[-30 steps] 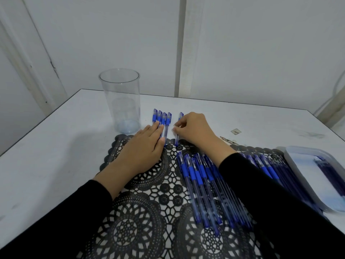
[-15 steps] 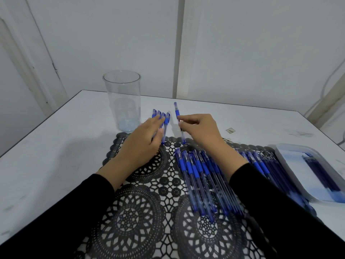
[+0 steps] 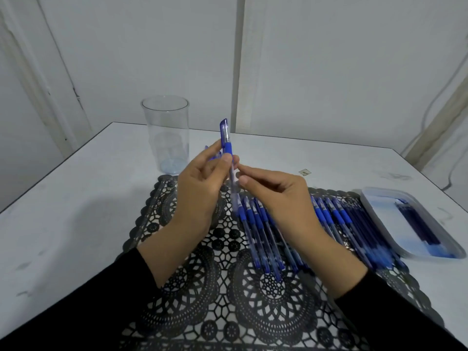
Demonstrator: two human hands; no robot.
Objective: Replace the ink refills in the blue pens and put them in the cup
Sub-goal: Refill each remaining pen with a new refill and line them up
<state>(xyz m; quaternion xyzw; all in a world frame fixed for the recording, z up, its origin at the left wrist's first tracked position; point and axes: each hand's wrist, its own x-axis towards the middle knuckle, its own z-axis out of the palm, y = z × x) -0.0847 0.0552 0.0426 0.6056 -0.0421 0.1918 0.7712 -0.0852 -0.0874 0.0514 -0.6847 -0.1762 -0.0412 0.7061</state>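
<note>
A blue pen (image 3: 226, 140) stands nearly upright above the black lace mat (image 3: 222, 295), cap end up. My left hand (image 3: 200, 191) pinches its blue grip between thumb and fingers. My right hand (image 3: 276, 196) pinches the clear barrel just below. A row of several blue pens (image 3: 255, 234) lies on the mat under my right forearm, with more pens (image 3: 339, 219) to its right. The clear cup (image 3: 166, 134) stands empty at the back left. A few pens behind my left hand are mostly hidden.
A shallow white tray (image 3: 374, 201) with dark blue refills (image 3: 417, 224) sits at the right of the mat. A small scrap (image 3: 304, 172) lies on the white table (image 3: 63, 211) behind the hands. Walls close off the back.
My right hand lifted one pen off the mat and raised it upright. My left hand left the small group of pens and came up to grip the same pen.
</note>
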